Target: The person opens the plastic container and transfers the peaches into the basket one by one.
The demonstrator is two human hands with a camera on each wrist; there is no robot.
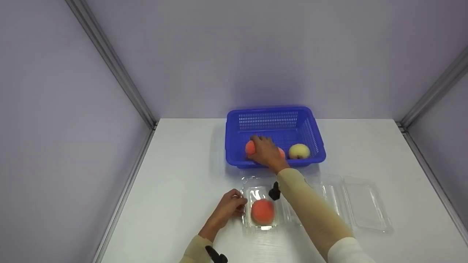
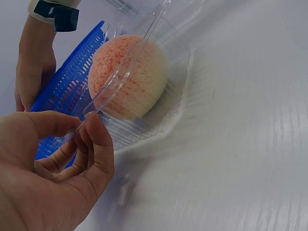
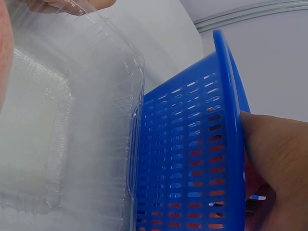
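My left hand (image 1: 228, 208) pinches the left rim of a clear plastic clamshell box (image 2: 120, 77) between thumb and fingers. Inside that box, toward the near end, lies a red-and-cream peach (image 1: 262, 212). My right hand (image 1: 266, 151) reaches over the near wall of the blue basket (image 1: 276, 162), its fingers curled round a second peach (image 1: 250, 147) at the left. Just right of this hand a third peach (image 1: 282, 153) shows partly, the rest hidden behind the hand. A pale yellow round fruit (image 1: 299, 151) sits in the basket's near right corner.
A second clear clamshell (image 1: 365, 204) lies unfolded at the right, partly hidden under my right forearm (image 1: 314, 212). The white table (image 1: 175, 175) ends at a pale back wall (image 1: 197, 73), with side panels left and right.
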